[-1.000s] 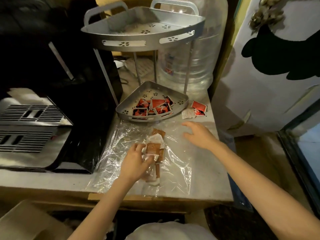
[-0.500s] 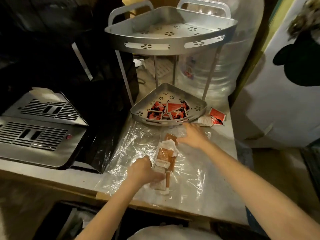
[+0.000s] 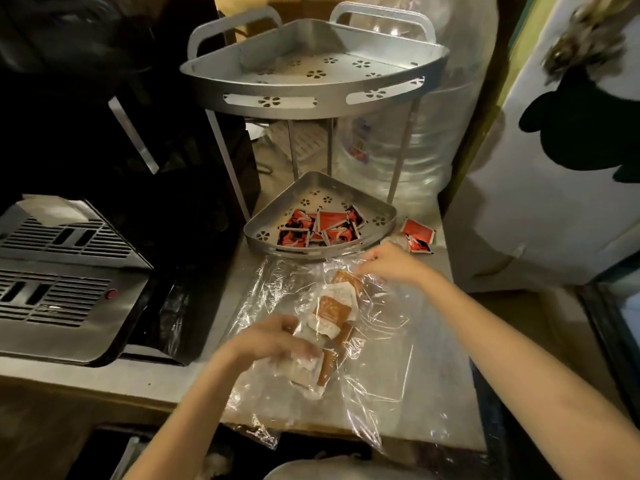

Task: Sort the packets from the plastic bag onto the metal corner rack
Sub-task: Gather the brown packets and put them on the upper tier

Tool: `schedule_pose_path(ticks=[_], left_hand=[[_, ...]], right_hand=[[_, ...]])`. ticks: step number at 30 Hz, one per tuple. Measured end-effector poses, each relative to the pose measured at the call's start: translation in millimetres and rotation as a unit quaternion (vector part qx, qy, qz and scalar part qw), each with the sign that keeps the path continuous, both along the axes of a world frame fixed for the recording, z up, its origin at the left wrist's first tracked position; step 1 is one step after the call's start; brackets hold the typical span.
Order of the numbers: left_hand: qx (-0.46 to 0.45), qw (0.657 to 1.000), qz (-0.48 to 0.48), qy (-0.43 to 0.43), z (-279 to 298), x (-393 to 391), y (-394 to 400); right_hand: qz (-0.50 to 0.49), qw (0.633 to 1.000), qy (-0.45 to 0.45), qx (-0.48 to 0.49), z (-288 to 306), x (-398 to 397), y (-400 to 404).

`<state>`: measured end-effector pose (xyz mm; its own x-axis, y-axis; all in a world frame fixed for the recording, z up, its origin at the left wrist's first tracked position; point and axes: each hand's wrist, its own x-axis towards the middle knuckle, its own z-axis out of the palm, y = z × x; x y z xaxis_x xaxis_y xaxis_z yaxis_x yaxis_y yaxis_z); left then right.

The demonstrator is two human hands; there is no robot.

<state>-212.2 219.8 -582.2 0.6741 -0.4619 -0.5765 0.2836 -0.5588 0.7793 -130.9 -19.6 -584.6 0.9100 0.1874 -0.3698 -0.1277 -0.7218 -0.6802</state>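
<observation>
Clear plastic bag [image 3: 374, 341] lies flat before the metal corner rack [image 3: 311, 88], brown packets [image 3: 332, 310] inside. Its near end is gripped by the left hand [image 3: 277, 341]; its far edge is pinched by the right hand [image 3: 391, 261].

Metal corner rack [image 3: 311, 102]: matte silver-grey, both tiers punched with small flower-shaped cut-outs. Packets on lower tier [image 3: 320, 227]: red, black and white. Two packets beside rack [image 3: 418, 235]: same red/black/white. Plastic bag [image 3: 377, 344]: clear, with white glare streaks. Packets in bag [image 3: 332, 311]: brown-orange and white. Appliance at left [image 3: 59, 282]: silver slotted grille, black body, small red button [image 3: 111, 294]. Countertop [image 3: 446, 407]: pale grey
</observation>
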Motion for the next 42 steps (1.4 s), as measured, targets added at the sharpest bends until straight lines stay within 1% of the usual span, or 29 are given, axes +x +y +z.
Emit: schedule_pose_path(ticks=[1, 3, 5, 7, 9, 11, 15, 17, 20, 22, 23, 25, 27, 29, 32, 35, 37, 40, 42], left_hand=[[-0.032, 0.999, -0.004, 0.007, 2.4, 1.4, 2.5], [-0.067, 0.998, 0.01, 0.011, -0.1, 2.1, 7.6], [-0.098, 0.994, 0.045, -0.005, -7.5, 2.4, 9.9], [-0.11, 0.99, 0.078, -0.037, -16.0, 2.5, 8.5], [-0.098, 0.988, 0.097, -0.074, -23.7, 3.3, 5.9], [-0.081, 0.988, 0.101, -0.089, -30.2, 4.1, 3.5], [-0.085, 0.988, 0.118, -0.059, -35.1, 1.5, 1.5], [-0.084, 0.988, 0.122, -0.052, -33.5, 1.9, -0.6], [-0.038, 0.994, 0.082, -0.056, -33.8, 7.2, -2.0], [-0.032, 0.996, 0.068, -0.048, -33.7, 9.7, -3.0], [-0.037, 0.996, 0.068, -0.039, -33.1, 10.4, -3.5], [-0.046, 0.997, 0.066, -0.015, -31.3, 11.5, -4.0], [-0.054, 0.997, 0.057, -0.004, -27.8, 13.1, -4.0], [-0.055, 0.997, 0.056, -0.018, -22.5, 16.2, -3.0], [-0.062, 0.996, 0.055, -0.02, -13.9, 22.6, -1.4], [-0.099, 0.993, 0.038, 0.041, -5.1, 29.1, -1.1], [-0.116, 0.991, 0.019, 0.062, -0.5, 33.5, 0.4], [-0.146, 0.987, 0.016, 0.071, 4.7, 40.4, 6.2], [-0.199, 0.975, 0.034, 0.097, 6.3, 46.2, 11.6]], right_hand=[[-0.003, 1.0, -0.005, 0.01, 3.6, 0.0, -2.6], [-0.005, 0.999, -0.015, 0.03, 7.1, -0.6, -5.3], [0.003, 0.999, -0.031, 0.034, 7.5, -2.3, -4.6], [-0.001, 0.999, -0.044, 0.032, 4.9, -2.9, -3.0], [-0.008, 0.998, -0.048, 0.032, 0.9, -3.3, -1.8], [0.0, 0.999, -0.052, 0.014, -3.2, -3.5, -1.3], [-0.004, 0.998, -0.058, -0.01, -9.0, -2.0, -5.8], [-0.014, 0.998, -0.054, 0.01, -8.0, -2.6, -9.9], [-0.013, 0.998, -0.054, 0.04, -4.7, -2.7, -16.0], [-0.022, 0.996, -0.063, 0.06, -2.7, -4.3, -20.2], [-0.031, 0.995, -0.058, 0.074, -1.7, -6.0, -22.3], [-0.062, 0.993, -0.016, 0.096, 1.2, -11.2, -25.8], [-0.105, 0.987, 0.06, 0.11, 4.3, -15.6, -29.1], [-0.138, 0.969, 0.143, 0.15, 9.4, -19.9, -32.0], [-0.14, 0.951, 0.213, 0.177, 13.8, -24.1, -34.0], [-0.144, 0.948, 0.233, 0.163, 16.4, -22.5, -32.0], [-0.152, 0.948, 0.227, 0.164, 18.1, -19.8, -29.9], [-0.168, 0.938, 0.212, 0.219, 21.9, -18.3, -31.9], [-0.185, 0.933, 0.188, 0.244, 25.0, -17.0, -36.0]])
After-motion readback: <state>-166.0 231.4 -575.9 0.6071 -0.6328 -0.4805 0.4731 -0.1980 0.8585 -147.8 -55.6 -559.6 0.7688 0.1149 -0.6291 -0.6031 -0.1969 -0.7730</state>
